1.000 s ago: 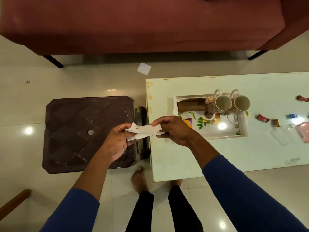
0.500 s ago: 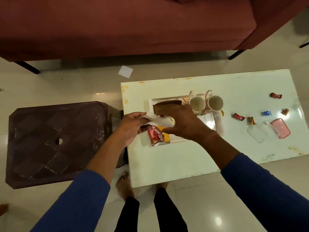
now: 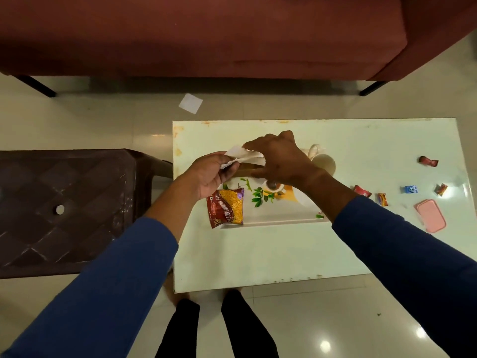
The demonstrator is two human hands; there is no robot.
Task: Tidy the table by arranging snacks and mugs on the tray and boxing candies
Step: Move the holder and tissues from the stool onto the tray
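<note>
Both hands are up over the far left part of the tray, working one crumpled white tissue. Left hand pinches the tissue's left end between thumb and curled fingers. Right hand has its fingers curled over the tissue's right end, gripping it from above. Under the tissue sits a brown box-like thing on the tray, mostly hidden; can't tell what it is.

Tray sits on the white table, left of centre, floral print on its floor. Red-and-yellow snack packet lies at the tray's near left corner, partly over the rim. One mug shows at the tray's far right, just beyond the right wrist; whether another is behind the hand, can't tell.

Right of the tray, loose on the table: five wrapped candies, one red nearest the tray, a striped one next to it, a blue one, another further right, and a red one far right. Pink lid lies near the right edge, nearer than the candies.

Left of the table stands a dark brown plastic stool. Maroon sofa across the far side, white paper square on the floor in front of it.
</note>
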